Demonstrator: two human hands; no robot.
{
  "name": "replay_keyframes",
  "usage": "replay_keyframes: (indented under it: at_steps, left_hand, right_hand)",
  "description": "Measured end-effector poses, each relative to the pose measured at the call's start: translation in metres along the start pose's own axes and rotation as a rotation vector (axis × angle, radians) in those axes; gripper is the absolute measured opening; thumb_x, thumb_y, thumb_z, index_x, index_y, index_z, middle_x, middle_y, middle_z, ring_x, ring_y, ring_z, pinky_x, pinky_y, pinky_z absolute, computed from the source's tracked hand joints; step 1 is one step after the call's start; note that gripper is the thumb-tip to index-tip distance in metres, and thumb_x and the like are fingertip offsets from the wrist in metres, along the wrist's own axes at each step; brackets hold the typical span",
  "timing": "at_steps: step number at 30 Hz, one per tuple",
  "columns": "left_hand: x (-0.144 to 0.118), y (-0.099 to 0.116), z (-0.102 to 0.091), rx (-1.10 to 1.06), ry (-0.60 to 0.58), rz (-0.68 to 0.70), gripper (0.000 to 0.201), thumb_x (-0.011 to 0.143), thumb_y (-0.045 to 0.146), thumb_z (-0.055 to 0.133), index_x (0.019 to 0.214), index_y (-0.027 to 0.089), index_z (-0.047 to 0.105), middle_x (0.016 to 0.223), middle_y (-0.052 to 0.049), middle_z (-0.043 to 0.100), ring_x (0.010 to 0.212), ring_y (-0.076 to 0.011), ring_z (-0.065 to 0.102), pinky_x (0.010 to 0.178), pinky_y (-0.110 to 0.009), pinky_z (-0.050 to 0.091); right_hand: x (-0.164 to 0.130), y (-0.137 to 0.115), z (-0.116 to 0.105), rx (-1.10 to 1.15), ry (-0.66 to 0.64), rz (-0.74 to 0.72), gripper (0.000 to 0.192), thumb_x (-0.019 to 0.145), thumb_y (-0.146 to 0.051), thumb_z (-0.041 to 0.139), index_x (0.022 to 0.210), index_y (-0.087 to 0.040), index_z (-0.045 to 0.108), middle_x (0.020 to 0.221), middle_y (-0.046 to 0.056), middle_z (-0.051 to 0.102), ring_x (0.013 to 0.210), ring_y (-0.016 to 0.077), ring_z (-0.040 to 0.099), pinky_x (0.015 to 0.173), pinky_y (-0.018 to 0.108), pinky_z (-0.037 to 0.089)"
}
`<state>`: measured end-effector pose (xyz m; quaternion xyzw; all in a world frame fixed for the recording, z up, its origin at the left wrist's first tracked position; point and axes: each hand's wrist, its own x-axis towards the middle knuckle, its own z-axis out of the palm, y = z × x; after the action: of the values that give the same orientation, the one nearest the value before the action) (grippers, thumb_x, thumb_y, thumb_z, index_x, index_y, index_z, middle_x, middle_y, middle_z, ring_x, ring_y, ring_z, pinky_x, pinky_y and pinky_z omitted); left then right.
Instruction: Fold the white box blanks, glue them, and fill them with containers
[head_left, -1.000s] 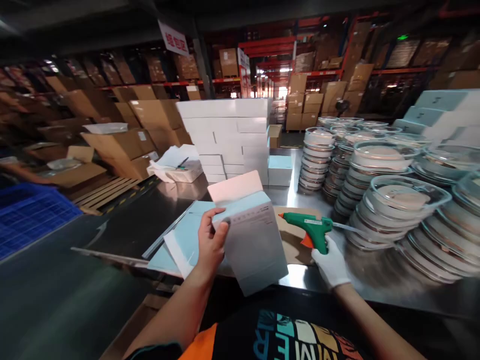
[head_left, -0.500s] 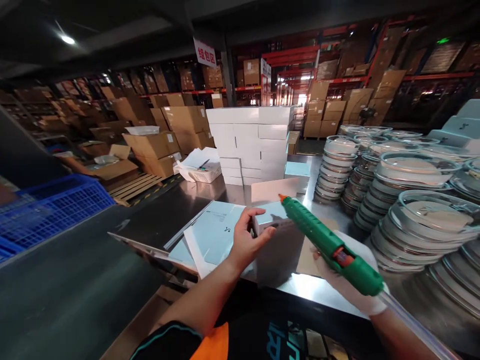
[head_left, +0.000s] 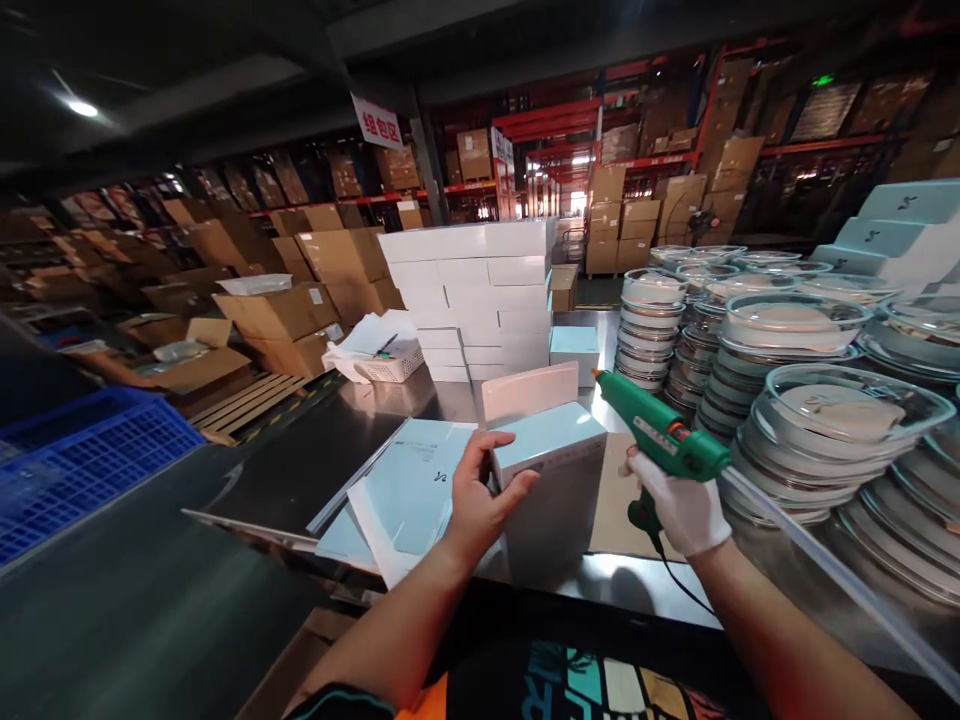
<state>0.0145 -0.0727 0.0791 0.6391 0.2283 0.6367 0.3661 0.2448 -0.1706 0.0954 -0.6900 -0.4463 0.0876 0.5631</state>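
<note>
My bare left hand [head_left: 480, 500] grips the left side of a pale blue carton [head_left: 555, 490] that stands upright on the steel table [head_left: 315, 450], its white top flap [head_left: 529, 390] raised at the back. My right hand [head_left: 679, 505], in a white glove, holds a green glue gun [head_left: 660, 435] by the handle. The gun's orange nozzle points left toward the carton's open top, a short way from the flap. A clear glue stick juts from the back of the gun to the lower right.
Flat blue cartons [head_left: 409, 490] lie left of my left hand. A stack of white boxes [head_left: 480, 300] stands behind the carton. Stacks of glass lidded dishes [head_left: 795, 390] fill the right side. A blue crate [head_left: 82, 450] sits at far left, cardboard boxes behind.
My right hand has swung the glue gun up from the table, drawn it back and leveled it, nozzle beside the carton's top. The left hand turned the carton upright.
</note>
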Motion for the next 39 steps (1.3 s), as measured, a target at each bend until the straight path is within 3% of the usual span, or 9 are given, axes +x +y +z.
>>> replay_keyframes:
  at_steps: [4,7,11,17,20,25,33,36,39]
  left_hand:
    - [0.006,-0.001,-0.004,-0.064,0.004,-0.050,0.050,0.078,0.058,0.093,0.107,0.021,0.075,0.098,-0.004,0.072,0.083,-0.0191,0.066,0.075,-0.028,0.051]
    - [0.009,-0.005,-0.008,-0.080,-0.007,-0.113,0.054,0.078,0.061,0.092,0.108,0.020,0.077,0.093,-0.004,0.073,0.084,-0.0195,0.064,0.077,-0.029,0.050]
    - [0.012,-0.009,-0.007,-0.096,-0.013,-0.181,0.061,0.076,0.068,0.090,0.110,0.019,0.078,0.090,-0.004,0.073,0.080,-0.0193,0.063,0.075,-0.029,0.049]
    - [0.007,-0.007,0.010,-0.052,-0.100,-0.056,0.059,0.076,0.072,0.088,0.104,0.020,0.080,0.093,-0.006,0.075,0.083,-0.0227,0.069,0.074,-0.031,0.053]
    - [0.001,-0.013,0.012,0.016,-0.105,0.018,0.056,0.079,0.072,0.086,0.101,0.021,0.079,0.109,-0.010,0.077,0.106,-0.0285,0.073,0.087,-0.035,0.057]
    - [-0.001,-0.025,0.004,-0.102,-0.097,0.163,0.045,0.089,0.047,0.089,0.124,0.028,0.067,0.123,-0.006,0.077,0.122,-0.0258,0.075,0.103,-0.038,0.057]
    - [0.028,-0.006,-0.024,0.074,-0.515,0.456,0.026,0.102,0.014,0.069,0.122,0.028,0.078,0.125,-0.006,0.076,0.135,-0.0267,0.070,0.112,-0.041,0.056]
    - [0.044,0.020,-0.024,0.299,-0.681,0.517,0.022,0.102,0.025,0.073,0.123,0.027,0.074,0.138,-0.011,0.075,0.136,-0.0318,0.069,0.108,-0.045,0.057]
    - [0.053,0.050,-0.016,0.587,-0.880,0.642,0.038,0.098,0.042,0.077,0.132,0.026,0.068,0.145,-0.015,0.073,0.127,-0.0361,0.073,0.099,-0.049,0.057]
  right_hand:
    - [0.007,0.043,0.004,0.415,-0.097,0.523,0.064,0.083,-0.082,0.057,0.102,-0.021,0.065,0.097,0.015,0.080,0.055,0.0209,0.061,0.049,0.035,0.050]
    - [0.010,0.076,-0.001,0.179,-0.140,0.601,0.053,0.098,-0.071,0.040,0.090,-0.024,0.064,0.083,0.014,0.077,0.062,0.0263,0.067,0.058,0.039,0.054]
    - [0.013,0.086,-0.017,-0.076,-0.069,0.443,0.038,0.089,-0.048,0.065,0.061,-0.026,0.054,0.072,0.012,0.068,0.090,0.0337,0.072,0.079,0.040,0.053]
    - [0.013,0.005,-0.001,0.360,-0.226,-0.011,0.063,0.095,-0.067,0.058,0.139,-0.022,0.066,0.138,0.014,0.073,0.127,0.0325,0.068,0.108,0.046,0.054]
    - [0.018,-0.020,0.009,0.424,-0.368,-0.067,0.065,0.093,-0.059,0.068,0.144,-0.019,0.062,0.143,0.013,0.070,0.134,0.0310,0.064,0.119,0.048,0.048]
    - [0.012,0.005,0.005,0.409,-0.470,-0.255,0.083,0.078,-0.061,0.092,0.142,-0.017,0.063,0.159,0.021,0.057,0.147,0.0355,0.057,0.123,0.052,0.045]
    - [-0.006,0.009,0.000,0.286,-0.340,-0.777,0.027,0.111,-0.035,0.064,0.125,-0.018,0.079,0.146,0.019,0.070,0.136,0.0232,0.067,0.114,0.042,0.055]
    - [-0.007,0.006,0.006,0.151,-0.277,-0.916,0.035,0.112,-0.037,0.062,0.141,-0.019,0.072,0.151,0.021,0.066,0.140,0.0264,0.064,0.116,0.045,0.053]
    - [-0.007,0.001,0.002,-0.055,-0.319,-1.075,0.079,0.111,-0.047,0.060,0.175,-0.015,0.028,0.169,0.030,0.046,0.154,0.0322,0.052,0.118,0.048,0.051]
